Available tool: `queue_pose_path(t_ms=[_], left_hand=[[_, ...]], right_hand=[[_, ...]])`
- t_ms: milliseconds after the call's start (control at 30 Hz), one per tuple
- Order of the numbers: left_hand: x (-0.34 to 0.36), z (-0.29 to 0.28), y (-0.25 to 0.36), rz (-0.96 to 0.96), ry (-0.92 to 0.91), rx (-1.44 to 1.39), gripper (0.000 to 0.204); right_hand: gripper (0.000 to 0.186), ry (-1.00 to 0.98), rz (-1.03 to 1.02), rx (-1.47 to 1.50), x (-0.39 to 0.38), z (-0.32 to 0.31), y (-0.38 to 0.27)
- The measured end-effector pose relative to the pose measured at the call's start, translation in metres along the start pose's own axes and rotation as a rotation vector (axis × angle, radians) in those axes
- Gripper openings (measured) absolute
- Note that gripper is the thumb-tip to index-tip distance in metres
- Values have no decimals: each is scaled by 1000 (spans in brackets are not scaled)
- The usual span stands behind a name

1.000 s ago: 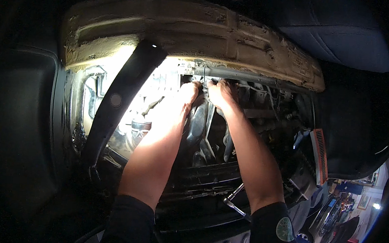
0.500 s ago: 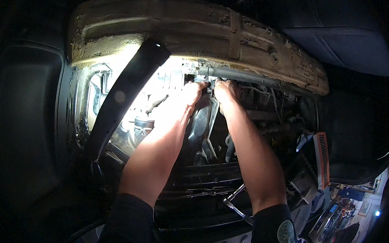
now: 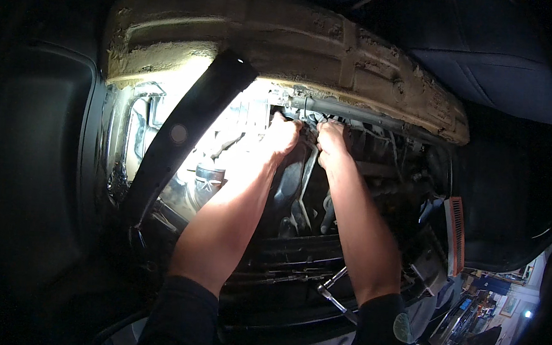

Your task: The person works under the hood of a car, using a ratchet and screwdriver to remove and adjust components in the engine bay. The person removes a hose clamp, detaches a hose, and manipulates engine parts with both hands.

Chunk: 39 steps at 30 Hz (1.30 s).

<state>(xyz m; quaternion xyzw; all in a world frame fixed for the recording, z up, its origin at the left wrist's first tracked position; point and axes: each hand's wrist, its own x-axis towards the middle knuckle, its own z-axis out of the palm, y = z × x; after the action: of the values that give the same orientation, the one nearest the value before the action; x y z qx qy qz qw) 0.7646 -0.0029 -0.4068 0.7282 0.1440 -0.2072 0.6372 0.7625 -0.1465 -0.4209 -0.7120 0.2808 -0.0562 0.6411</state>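
Observation:
Both my arms reach into an open engine bay (image 3: 301, 174), and my hands are close together at its far side, below a grey metal tube (image 3: 349, 110). My left hand (image 3: 284, 136) is closed, with its fingertips among dark and pale parts under the tube. Just to its right, my right hand (image 3: 332, 142) is closed too, its fingers pinched at thin wires or hoses. What either hand grips is hidden by the fingers and too small to tell. A dark, moulded engine part (image 3: 292, 176) lies below and between the hands.
A long black bar (image 3: 184, 126) leans across the brightly lit left side. A tan, ribbed padded panel (image 3: 278, 40) stands behind the bay. At the near edge lies a chrome ratchet (image 3: 337, 301). An orange-edged pleated air filter (image 3: 455, 237) stands at the right.
The view has shifted slightly, so most things sit a little further right. My hands remain at the same spot under the tube and appear slightly further apart, with the right wrist turned a little.

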Motion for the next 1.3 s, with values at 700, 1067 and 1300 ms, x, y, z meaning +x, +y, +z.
queue_pose_path(t_ms=[700, 1067, 1300], left_hand=[[19, 1, -21, 224, -139, 203, 31], [-1, 1, -6, -26, -122, -239, 37], [9, 8, -20, 64, -85, -319, 35]], right_hand=[[31, -141, 84, -104, 6, -2, -5], [42, -60, 84, -121, 14, 4, 10], [42, -21, 19, -64, 16, 9, 15]])
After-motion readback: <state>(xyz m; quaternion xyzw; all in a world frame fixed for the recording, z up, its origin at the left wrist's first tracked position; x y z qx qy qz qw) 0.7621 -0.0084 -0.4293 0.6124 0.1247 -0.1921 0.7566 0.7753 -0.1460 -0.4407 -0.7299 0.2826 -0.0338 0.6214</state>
